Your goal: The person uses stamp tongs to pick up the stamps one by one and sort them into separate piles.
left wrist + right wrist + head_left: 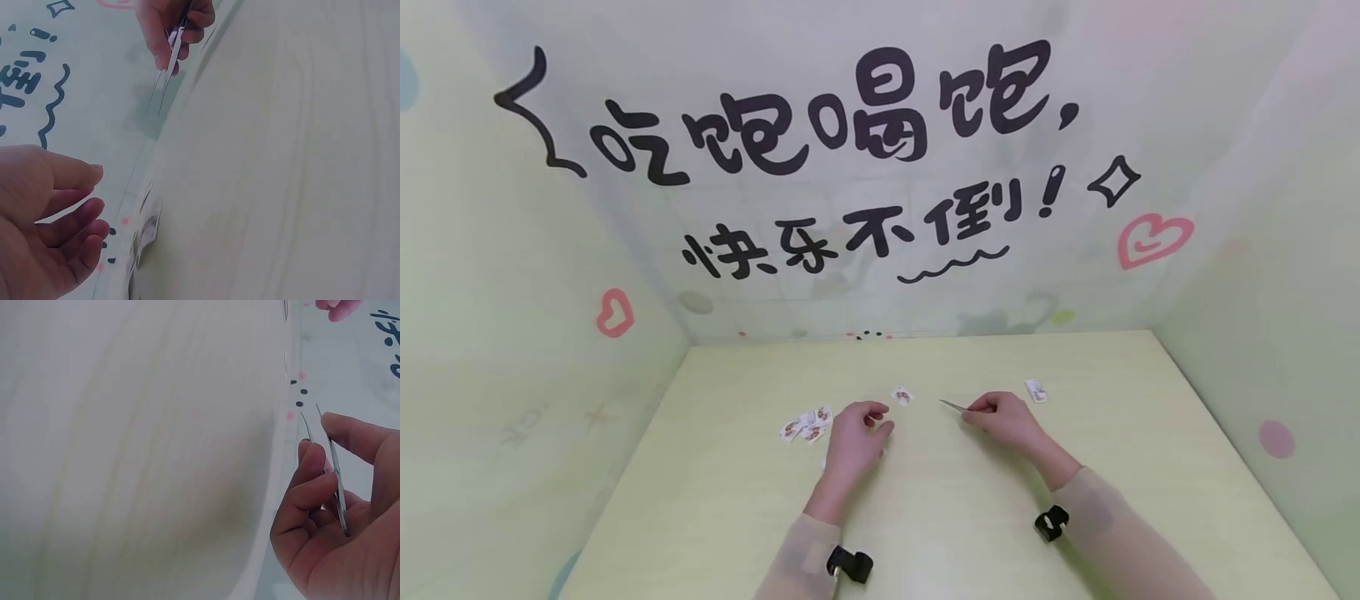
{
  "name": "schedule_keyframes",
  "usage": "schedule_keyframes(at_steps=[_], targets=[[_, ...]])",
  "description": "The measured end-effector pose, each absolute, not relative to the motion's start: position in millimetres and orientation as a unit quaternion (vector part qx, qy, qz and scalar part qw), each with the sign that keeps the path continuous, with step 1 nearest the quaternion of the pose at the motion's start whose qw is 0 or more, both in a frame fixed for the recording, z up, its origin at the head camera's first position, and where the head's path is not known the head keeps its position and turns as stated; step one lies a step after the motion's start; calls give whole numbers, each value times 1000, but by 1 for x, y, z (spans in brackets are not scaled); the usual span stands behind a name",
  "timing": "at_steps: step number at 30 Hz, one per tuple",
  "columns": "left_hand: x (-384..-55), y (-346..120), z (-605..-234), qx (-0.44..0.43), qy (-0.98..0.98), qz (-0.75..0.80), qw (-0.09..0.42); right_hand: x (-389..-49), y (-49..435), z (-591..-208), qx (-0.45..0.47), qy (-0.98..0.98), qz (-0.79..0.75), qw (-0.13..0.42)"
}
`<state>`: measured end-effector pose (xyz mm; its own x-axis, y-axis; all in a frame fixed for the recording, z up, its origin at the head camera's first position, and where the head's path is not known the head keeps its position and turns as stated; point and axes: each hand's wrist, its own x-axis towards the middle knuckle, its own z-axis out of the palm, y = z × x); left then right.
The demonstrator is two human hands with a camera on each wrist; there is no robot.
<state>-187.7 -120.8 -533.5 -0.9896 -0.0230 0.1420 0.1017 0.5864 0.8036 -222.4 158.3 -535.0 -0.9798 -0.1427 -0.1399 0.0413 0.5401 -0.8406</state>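
Note:
My right hand [1009,418] pinches a pair of metal tweezers [339,481] between thumb and fingers. Their two thin tips stand slightly apart in both wrist views and point left over the table in the head view. Loosely curled, my left hand [856,437] holds nothing, thumb and fingertips apart. Just beyond its fingertips lies a single small white printed paper piece [902,395]. Several similar paper pieces [812,423] overlap in a loose group left of that hand. Beyond the right hand lies another printed piece [1036,390]. The left wrist view shows a paper piece [149,232] with a raised edge.
The pale wood-grain table [940,517] meets a light back wall [880,308] with large dark lettering, and side walls stand at left and right. Each forearm wears a black wrist strap mount, the left one [850,565] close to the table.

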Motion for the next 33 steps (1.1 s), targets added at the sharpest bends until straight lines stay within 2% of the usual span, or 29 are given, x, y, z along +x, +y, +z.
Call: schedule_keyframes(at_steps=[6, 15, 33], targets=[[-191, -144, -536, 2, -907, -412, 90, -220, 123, -536, -55, 870, -477, 111], [-201, -154, -544, 14, -923, -377, 75, -218, 74, -538, -87, 863, -479, 133], [-209, -160, -553, 23, -917, -394, 55, -222, 57, -539, -90, 877, -451, 138]])
